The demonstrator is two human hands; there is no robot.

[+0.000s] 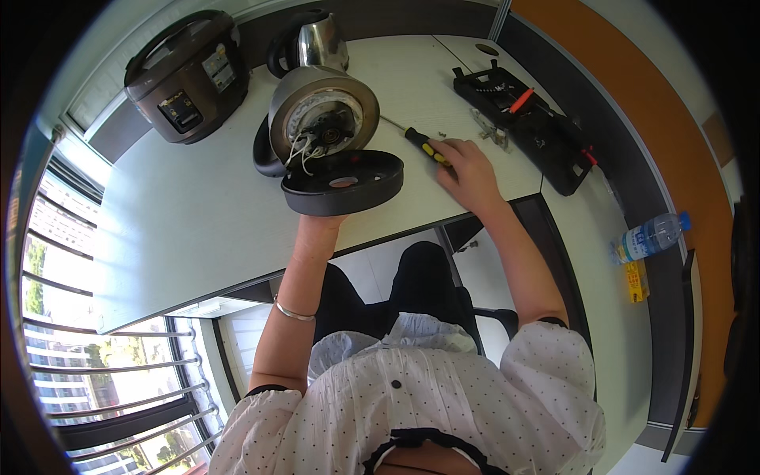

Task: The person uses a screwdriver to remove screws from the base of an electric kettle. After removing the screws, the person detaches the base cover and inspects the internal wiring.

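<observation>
An electric kettle (366,99) lies on its side on the white table, its opened underside facing me. White wires (304,150) run from the dark parts inside it down to a round black base cover (344,200). My left hand (323,223) holds that cover from below; its fingers are mostly hidden behind the cover. To the right, my right hand (473,176) has its fingers on the black and yellow handle of a screwdriver (422,144). The screwdriver rests on the tabletop with its shaft pointing toward the kettle.
A brown rice cooker (190,79) and a shiny metal jug (323,46) stand at the back. On the right lie an open black tool case (546,142), small loose metal parts (492,131), a water bottle (651,237) and a yellow box (636,283). The table's front edge (396,239) runs below my hands.
</observation>
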